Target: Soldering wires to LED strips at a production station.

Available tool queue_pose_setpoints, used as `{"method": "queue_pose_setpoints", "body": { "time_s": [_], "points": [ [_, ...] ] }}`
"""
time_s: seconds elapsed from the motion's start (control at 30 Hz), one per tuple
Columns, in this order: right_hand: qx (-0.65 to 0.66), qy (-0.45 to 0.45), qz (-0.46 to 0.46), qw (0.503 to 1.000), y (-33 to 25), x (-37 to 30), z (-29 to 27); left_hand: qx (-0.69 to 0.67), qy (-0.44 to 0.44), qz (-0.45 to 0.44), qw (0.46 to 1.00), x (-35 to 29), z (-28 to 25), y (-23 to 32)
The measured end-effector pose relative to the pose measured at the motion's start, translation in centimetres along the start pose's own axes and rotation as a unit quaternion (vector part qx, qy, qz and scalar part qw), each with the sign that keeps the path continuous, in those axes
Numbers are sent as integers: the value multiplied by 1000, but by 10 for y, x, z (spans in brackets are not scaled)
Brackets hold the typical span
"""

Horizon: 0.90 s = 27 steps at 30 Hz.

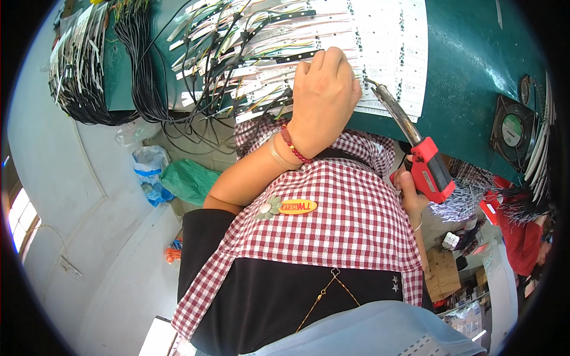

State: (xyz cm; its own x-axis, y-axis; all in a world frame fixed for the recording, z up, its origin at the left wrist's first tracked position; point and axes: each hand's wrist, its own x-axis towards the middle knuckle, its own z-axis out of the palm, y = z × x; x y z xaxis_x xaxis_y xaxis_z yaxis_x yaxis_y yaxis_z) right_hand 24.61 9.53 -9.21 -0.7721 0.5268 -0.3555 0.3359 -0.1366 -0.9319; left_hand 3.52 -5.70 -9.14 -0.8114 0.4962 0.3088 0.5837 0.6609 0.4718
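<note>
At ten o'clock, one bundle of white strips with black wires [77,74] lies at the edge of the green table [463,65]. Just beside it, one thick bunch of black cables [139,65] hangs over the edge. At nine o'clock, below the table, are two bags: one clear and blue bag [151,172] and one green bag [185,181]. What they hold is hard to see.

Near twelve o'clock on the table lie many light strips with thin wires [252,68], too many and too tangled to count. The person's left hand [326,86] is over their right ends at one o'clock, fingers bent down. It is hard to tell if they pinch anything. Two bands circle that wrist: one of red beads [287,137] and one pale bangle [275,149].

White boards with dark spots [392,53] sit at one o'clock. At three o'clock, the right hand [408,188] is wrapped around one red and black soldering tool [430,169]. Its tip is near the left thumb.

At four o'clock is one cardboard box [442,273]; its inside is hidden. Between two and three o'clock, one square black fan [512,130] lies on the table.
</note>
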Motion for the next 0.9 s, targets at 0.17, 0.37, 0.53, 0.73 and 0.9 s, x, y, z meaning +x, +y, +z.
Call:
{"method": "queue_pose_setpoints", "body": {
  "time_s": [0.17,0.37,0.53,0.73,0.9],
  "points": [
    [13,-24,10,1000,-1,0,-3,5,-4,-4,1000,1,1,1],
    [57,-67,-64,994,-11,7,10,-4,-22,-14,1000,1,-8,2],
    [158,-84,-83,980,-40,35,28,-22,29,-7,999,7,-33,-27],
    [294,-133,-77,943,-57,75,57,275,212,-109,932,44,-146,-186],
    [312,-170,-79,931,-63,84,59,186,52,-146,970,48,-182,-257]
  ]
}}
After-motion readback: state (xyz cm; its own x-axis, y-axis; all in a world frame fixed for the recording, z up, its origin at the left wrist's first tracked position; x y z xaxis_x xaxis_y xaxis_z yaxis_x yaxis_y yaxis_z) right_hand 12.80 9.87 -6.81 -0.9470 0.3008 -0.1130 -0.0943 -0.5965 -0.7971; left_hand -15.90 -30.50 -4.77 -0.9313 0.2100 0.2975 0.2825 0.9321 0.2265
